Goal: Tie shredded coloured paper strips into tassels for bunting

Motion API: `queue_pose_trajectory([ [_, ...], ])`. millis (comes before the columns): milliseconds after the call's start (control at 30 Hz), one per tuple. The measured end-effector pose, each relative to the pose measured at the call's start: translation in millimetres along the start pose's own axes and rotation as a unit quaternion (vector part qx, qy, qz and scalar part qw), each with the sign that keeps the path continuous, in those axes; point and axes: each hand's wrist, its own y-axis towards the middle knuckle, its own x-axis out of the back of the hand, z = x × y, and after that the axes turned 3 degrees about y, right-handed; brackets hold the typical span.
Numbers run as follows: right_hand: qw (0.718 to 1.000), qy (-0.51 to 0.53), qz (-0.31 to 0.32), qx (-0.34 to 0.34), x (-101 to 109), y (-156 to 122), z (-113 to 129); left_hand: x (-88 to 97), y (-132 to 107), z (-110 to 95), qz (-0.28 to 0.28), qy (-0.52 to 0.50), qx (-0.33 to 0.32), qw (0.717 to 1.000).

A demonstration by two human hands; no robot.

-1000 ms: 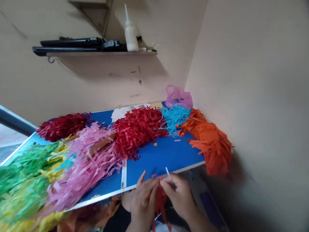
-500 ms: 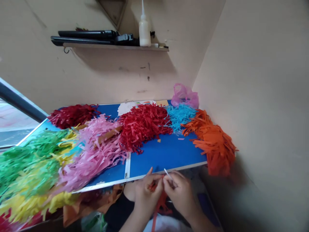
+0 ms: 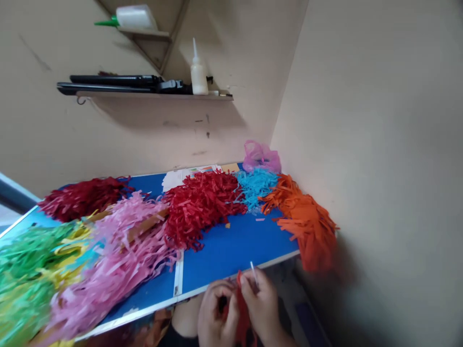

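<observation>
A bunch of red paper strips (image 3: 243,308) is held off the near edge of the blue surface (image 3: 231,255), between both hands; the left hand (image 3: 217,315) is closed around the bunch with its fingers curled, the grip partly hidden; the right hand (image 3: 262,308) has its fingers closed, with a thin white stick (image 3: 253,272) apparently pinched and pointing up and away. Paper fringes are laid along the surface: a dark red fringe (image 3: 83,197) far left, a pink fringe (image 3: 115,260) and a green fringe (image 3: 29,260) near left, a red fringe (image 3: 198,207) at centre, a blue fringe (image 3: 256,188) far right, an orange fringe (image 3: 304,226) right; a pink plastic bag (image 3: 261,158) is set at the far right corner; a glue bottle (image 3: 198,72) stands on a wall shelf (image 3: 144,96) above.
</observation>
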Motion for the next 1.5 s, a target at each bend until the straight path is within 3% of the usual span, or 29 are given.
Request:
queue_pose_trajectory([
  [67,1.000,0.013,0.014,-0.016,3,1,0,-0.9,-1,-2,-0.007,0.014,-0.008,1.000],
  [200,1.000,0.009,0.008,0.016,7,-2,3,2.7,5,-2,0.075,0.042,0.029,0.996],
  [267,1.000,0.021,0.004,0.009,5,-4,4,5.4,7,-1,0.063,0.084,-0.016,0.994],
  [333,0.996,0.071,0.024,-0.042,3,-4,5,6.7,6,0,0.029,0.106,-0.062,0.992],
  [400,0.984,0.134,0.050,-0.104,1,-2,6,6.7,4,0,0.011,0.102,-0.065,0.993],
  [467,0.970,0.177,0.080,-0.144,4,2,7,6.5,3,-2,0.032,0.064,0.002,0.997],
  [533,0.964,0.179,0.116,-0.156,11,6,8,7.0,6,-3,0.069,-0.029,0.130,0.989],
  [633,0.978,0.098,0.149,-0.107,28,10,12,8.9,12,-6,0.105,-0.198,0.308,0.925],
  [733,0.971,0.045,0.228,-0.054,44,12,18,10.4,16,-11,0.120,-0.286,0.376,0.873],
  [833,0.937,0.096,0.329,-0.073,49,15,21,10.1,16,-17,0.136,-0.304,0.392,0.858],
  [1100,0.904,0.175,0.372,-0.121,38,20,10,7.5,13,-20,0.174,-0.222,0.353,0.892],
  [1267,0.934,0.081,0.331,-0.108,49,20,16,7.1,10,-20,0.164,-0.113,0.215,0.956],
  [1400,0.936,0.095,0.325,-0.097,51,15,18,2.5,8,-12,0.166,-0.042,0.157,0.973],
  [1500,0.948,0.119,0.272,-0.116,40,14,12,-3.1,6,-6,0.134,0.032,0.118,0.983],
])
